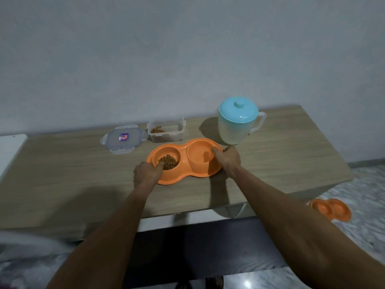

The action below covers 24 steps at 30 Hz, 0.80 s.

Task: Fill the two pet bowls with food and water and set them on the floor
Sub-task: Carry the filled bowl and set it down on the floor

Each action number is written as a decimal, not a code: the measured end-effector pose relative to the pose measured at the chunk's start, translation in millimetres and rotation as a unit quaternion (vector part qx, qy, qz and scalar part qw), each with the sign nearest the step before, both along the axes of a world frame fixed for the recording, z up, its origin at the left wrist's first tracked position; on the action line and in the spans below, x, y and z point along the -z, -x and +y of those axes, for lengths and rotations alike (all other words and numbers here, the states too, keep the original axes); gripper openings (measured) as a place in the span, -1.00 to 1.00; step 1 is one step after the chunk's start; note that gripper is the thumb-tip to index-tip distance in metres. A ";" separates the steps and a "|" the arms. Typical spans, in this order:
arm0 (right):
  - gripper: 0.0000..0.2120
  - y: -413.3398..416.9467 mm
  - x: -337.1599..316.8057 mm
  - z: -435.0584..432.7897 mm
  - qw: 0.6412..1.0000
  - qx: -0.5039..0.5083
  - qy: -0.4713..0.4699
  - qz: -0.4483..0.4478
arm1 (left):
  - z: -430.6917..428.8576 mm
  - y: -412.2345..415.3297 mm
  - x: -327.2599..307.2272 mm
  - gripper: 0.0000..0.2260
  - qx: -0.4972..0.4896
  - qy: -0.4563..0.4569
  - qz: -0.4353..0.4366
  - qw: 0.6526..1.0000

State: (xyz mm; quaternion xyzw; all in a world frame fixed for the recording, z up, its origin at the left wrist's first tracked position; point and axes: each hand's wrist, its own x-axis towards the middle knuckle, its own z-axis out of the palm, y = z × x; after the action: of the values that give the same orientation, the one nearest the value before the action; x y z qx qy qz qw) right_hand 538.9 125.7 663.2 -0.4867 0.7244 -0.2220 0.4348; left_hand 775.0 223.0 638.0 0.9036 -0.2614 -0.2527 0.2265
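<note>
An orange double pet bowl sits on the wooden table. Its left cup holds brown kibble; whether the right cup holds water I cannot tell. My left hand grips the bowl's left end, thumb in the kibble cup. My right hand grips the right end, thumb over the rim. A second orange double bowl lies on the floor at the right.
Behind the bowl stand a clear food container with a little kibble, its lid lying to the left, and a lidded blue-topped water pitcher. A wall runs behind the table. A patterned floor lies to the right.
</note>
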 end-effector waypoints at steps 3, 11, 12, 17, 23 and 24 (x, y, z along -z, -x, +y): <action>-0.35 -10.4 0.4 3.6 0.997 -0.020 -0.006 0.075 | -4.4 -9.4 3.8 -0.49 -0.017 -0.001 0.034 0.999; -0.44 1.7 -8.4 29.1 0.994 0.046 -0.010 0.096 | 2.6 -13.5 5.5 -0.60 -0.016 0.013 0.144 0.989; -0.44 7.2 -10.6 35.3 0.994 0.055 -0.007 0.096 | 4.1 -8.1 2.7 -0.65 -0.012 0.019 0.149 0.989; -0.42 53.1 -23.7 60.8 0.991 0.110 0.005 0.082 | 5.7 42.2 -24.7 -0.71 0.019 0.047 0.173 0.984; -0.44 148.9 -44.1 85.9 0.982 0.172 0.040 0.067 | -14.5 128.6 -33.8 -0.53 0.093 0.047 0.178 0.979; -0.44 168.2 -46.7 89.1 0.980 0.184 0.042 0.065 | -20.5 145.2 -29.6 -0.51 0.107 0.047 0.177 0.977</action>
State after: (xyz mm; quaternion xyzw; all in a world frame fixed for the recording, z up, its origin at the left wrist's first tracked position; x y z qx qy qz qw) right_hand 370.7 214.8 710.0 -0.3762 0.8183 -0.2966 0.3177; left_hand 629.8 202.5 667.6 0.7998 -0.3241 -0.4188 0.2827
